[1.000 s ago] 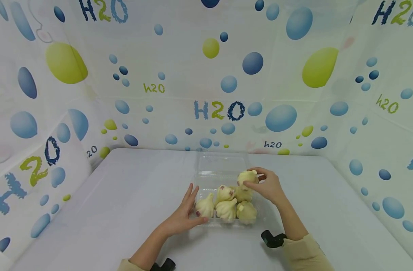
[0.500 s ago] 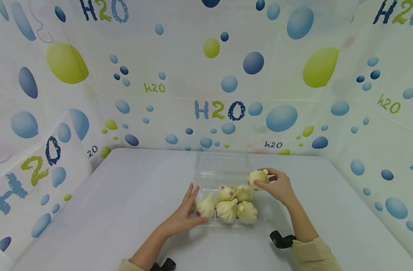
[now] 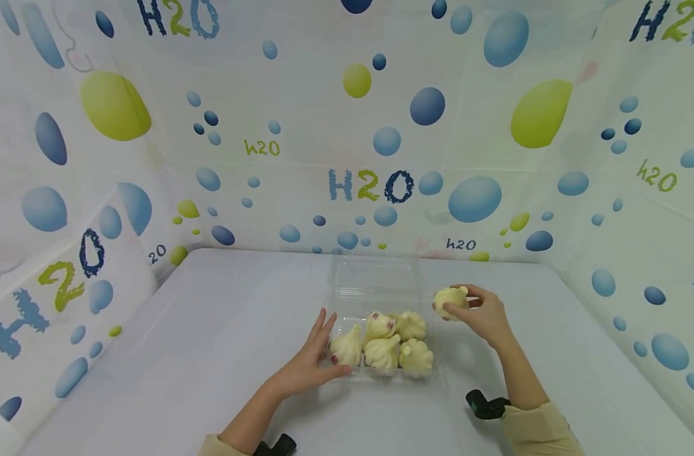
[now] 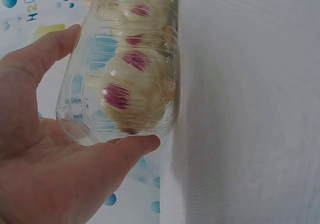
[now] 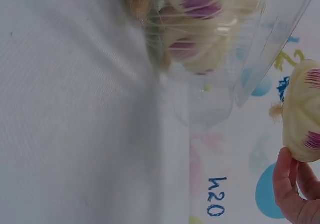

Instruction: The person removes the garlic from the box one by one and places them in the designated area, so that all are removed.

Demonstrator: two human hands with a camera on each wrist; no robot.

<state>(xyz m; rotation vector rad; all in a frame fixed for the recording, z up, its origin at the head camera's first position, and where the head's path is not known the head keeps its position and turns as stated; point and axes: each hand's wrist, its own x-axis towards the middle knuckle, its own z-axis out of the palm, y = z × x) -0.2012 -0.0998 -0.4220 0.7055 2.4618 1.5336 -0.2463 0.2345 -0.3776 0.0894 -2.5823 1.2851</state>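
My right hand [image 3: 486,316] pinches a pale garlic bulb [image 3: 451,304] between thumb and fingers, raised to the right of a clear plastic clamshell container [image 3: 388,373]. Purple streaks and a root tuft mark this held bulb [image 5: 304,114] in the right wrist view. Several more garlic bulbs [image 3: 382,351] sit together inside the container. At its left end rests my left hand [image 3: 306,366], fingers spread and fairly straight along the side, thumb at the front corner. The left wrist view has the left thumb [image 4: 132,151] against the clear wall, with streaked bulbs [image 4: 135,91] behind it.
The container's hinged lid [image 3: 374,275] lies folded back toward the far table edge. A white cloth covers the table [image 3: 239,304]. Printed sheets [image 3: 301,95] with blue and green dots form walls behind and at both sides. Black wrist devices [image 3: 486,405] sit near the sleeves.
My right hand has carried the garlic bulb rightward, from over the container's back right corner to beyond its right side. The left hand and container have stayed in place.
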